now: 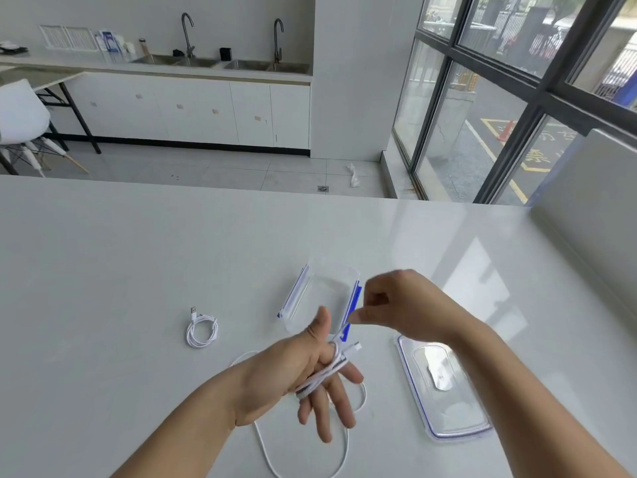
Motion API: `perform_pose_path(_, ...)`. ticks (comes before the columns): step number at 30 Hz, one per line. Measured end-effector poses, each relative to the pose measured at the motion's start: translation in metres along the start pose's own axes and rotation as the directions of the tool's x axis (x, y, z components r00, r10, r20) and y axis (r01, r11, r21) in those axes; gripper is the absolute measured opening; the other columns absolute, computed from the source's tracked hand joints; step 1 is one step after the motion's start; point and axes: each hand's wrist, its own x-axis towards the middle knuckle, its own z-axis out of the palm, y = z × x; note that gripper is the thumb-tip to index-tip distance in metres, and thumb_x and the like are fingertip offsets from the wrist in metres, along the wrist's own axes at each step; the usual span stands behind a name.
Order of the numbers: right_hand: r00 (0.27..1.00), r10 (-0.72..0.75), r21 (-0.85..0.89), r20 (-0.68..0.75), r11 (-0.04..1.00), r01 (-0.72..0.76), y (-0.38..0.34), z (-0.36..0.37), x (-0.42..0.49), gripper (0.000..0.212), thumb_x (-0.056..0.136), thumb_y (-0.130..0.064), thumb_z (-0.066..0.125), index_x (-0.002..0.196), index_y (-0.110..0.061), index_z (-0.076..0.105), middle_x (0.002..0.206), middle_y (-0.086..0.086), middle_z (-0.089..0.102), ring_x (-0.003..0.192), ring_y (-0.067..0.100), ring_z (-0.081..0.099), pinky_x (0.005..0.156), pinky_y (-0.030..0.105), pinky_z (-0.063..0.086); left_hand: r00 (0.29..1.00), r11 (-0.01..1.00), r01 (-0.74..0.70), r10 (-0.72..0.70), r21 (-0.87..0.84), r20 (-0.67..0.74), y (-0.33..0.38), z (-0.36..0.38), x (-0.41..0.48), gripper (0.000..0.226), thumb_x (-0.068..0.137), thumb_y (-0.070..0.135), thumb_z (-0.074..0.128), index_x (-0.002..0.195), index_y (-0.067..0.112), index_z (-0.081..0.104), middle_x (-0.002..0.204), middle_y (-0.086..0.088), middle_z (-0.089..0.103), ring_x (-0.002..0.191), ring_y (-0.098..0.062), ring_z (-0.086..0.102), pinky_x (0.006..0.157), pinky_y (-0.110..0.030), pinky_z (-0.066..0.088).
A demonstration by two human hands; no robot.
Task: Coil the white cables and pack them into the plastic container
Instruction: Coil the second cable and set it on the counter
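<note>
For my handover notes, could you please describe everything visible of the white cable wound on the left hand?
The white cable is thin, smooth and looks plastic-coated. Several turns are wound across the straight fingers of the left hand, with a plug end sticking out past the forefinger. The remainder hangs down and lies as a loose loop on the table.

Glossy smooth table [172, 253]; clear plastic container [319, 294]; smooth white cable [203, 331].
</note>
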Motion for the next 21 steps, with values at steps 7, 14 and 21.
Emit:
perform_pose_path(7, 0.986, -0.020, 0.046, -0.163, 0.999, 0.028, -0.055, 0.000, -0.019, 0.040, 0.087, -0.051, 0.068, 0.067, -0.017, 0.062, 0.050, -0.004, 0.048, 0.049, 0.012, 0.042, 0.050, 0.027, 0.035, 0.960, 0.996, -0.073, 0.057, -0.048, -0.276, -0.005, 0.000, 0.012, 0.096, 0.080, 0.080, 0.010, 0.129, 0.012, 0.056, 0.104, -0.021, 0.076, 0.079, -0.031, 0.068, 0.067, -0.034, 0.041)
perform_pose_path(14, 0.969, 0.014, 0.346, -0.246, 0.935, 0.075, -0.068, 0.046, -0.061, 0.011, 0.096, -0.030, 0.063, 0.091, -0.035, 0.071, 0.058, -0.016, 0.063, 0.058, 0.007, 0.060, 0.054, 0.017, 0.044, 0.894, 0.721, -0.409, 0.193, -0.559, -0.404, -0.004, -0.007, 0.011, 0.096, 0.086, 0.076, 0.023, 0.135, -0.001, 0.051, 0.118, -0.024, 0.070, 0.100, -0.031, 0.071, 0.086, -0.039, 0.051)
perform_pose_path(21, 0.965, 0.139, 0.517, -0.223, 0.856, -0.004, -0.052, 0.109, -0.072, 0.008, 0.094, -0.030, 0.069, 0.092, -0.038, 0.068, 0.064, -0.014, 0.067, 0.062, 0.007, 0.062, 0.065, 0.030, 0.056, 0.846, 0.515, -0.532, 0.296, -0.672, -0.443, 0.011, -0.003, 0.004, 0.047, 0.092, 0.036, 0.053, 0.117, 0.000, 0.067, 0.101, -0.022, 0.073, 0.094, -0.037, 0.072, 0.083, -0.040, 0.060)
